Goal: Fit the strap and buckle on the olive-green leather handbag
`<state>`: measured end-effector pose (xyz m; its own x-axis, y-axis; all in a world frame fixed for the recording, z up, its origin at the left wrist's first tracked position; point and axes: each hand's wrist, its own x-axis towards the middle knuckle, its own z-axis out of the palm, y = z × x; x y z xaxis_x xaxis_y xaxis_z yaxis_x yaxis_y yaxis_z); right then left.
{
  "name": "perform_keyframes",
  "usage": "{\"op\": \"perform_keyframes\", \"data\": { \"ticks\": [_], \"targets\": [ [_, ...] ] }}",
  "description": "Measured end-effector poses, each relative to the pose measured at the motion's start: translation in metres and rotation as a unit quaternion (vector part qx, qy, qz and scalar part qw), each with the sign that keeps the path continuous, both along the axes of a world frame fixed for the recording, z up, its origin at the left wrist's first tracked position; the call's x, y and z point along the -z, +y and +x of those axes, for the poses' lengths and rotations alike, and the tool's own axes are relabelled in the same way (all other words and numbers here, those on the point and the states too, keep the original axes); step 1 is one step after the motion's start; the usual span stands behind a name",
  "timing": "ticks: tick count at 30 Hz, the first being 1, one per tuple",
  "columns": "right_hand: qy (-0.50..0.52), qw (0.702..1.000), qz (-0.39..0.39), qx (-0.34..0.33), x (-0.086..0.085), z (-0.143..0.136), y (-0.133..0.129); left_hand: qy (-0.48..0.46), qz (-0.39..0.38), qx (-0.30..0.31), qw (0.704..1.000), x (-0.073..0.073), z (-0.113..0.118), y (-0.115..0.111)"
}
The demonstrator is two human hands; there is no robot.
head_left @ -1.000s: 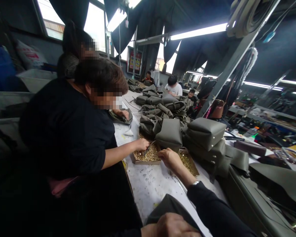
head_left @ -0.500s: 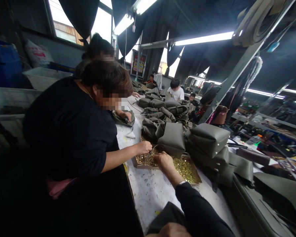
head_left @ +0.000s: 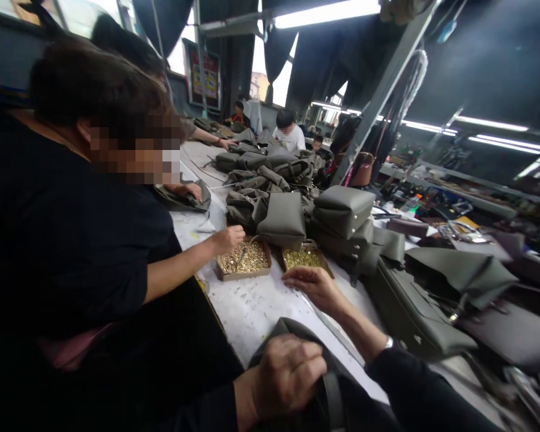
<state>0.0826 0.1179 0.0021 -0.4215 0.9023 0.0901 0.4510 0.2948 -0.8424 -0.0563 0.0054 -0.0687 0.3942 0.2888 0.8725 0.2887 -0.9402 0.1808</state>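
Curled at the bottom of the view, my left hand [head_left: 288, 375] is closed on a dark grey-green bag [head_left: 346, 399], whose lower part runs out of the picture. My right hand [head_left: 312, 287] is above the white table [head_left: 238, 306], its fingertips pressed together; whatever they may pinch is too small to make out. Just beyond it stands a shallow cardboard box [head_left: 328, 271] of small yellow-gold metal pieces. To its left is a second cardboard box [head_left: 247, 276], full of small gold-coloured fittings.
A co-worker in black [head_left: 81, 234] sits close on the left, a hand [head_left: 228, 238] over the left box. Stuffed grey-green bags [head_left: 281, 219] are piled behind the boxes. More bags [head_left: 418, 312] lie along the right. A slanted metal post [head_left: 387, 90] rises behind.
My right hand has come back from between the boxes towards me. My left hand has risen into fuller view with the bag. The camera view has shifted right.
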Motion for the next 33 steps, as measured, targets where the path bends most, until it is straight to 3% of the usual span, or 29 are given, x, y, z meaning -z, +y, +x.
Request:
{"op": "perform_keyframes", "data": {
  "ticks": [3,7,10,13,18,33],
  "targets": [
    [0.109,0.988,-0.098,0.041,0.000,0.039,-0.044,-0.043,-0.006,0.029,0.999,-0.001,0.007,-0.005],
    [0.197,0.961,-0.183,0.071,-0.008,0.076,-0.102,-0.021,0.030,0.090,0.995,-0.011,0.016,0.000],
    [0.201,0.961,-0.173,0.076,-0.016,0.094,-0.138,-0.005,0.046,0.098,0.994,-0.018,0.026,-0.003],
    [0.136,0.982,-0.103,0.076,-0.017,0.110,-0.160,0.000,0.042,0.124,0.991,-0.022,0.038,-0.005],
    [0.076,0.995,-0.015,0.067,-0.009,0.128,-0.173,0.019,0.050,0.174,0.983,-0.025,0.056,-0.004],
    [0.028,0.998,0.010,0.050,-0.010,0.128,-0.178,0.043,0.042,0.170,0.984,-0.029,0.058,-0.005]
  ]
}}
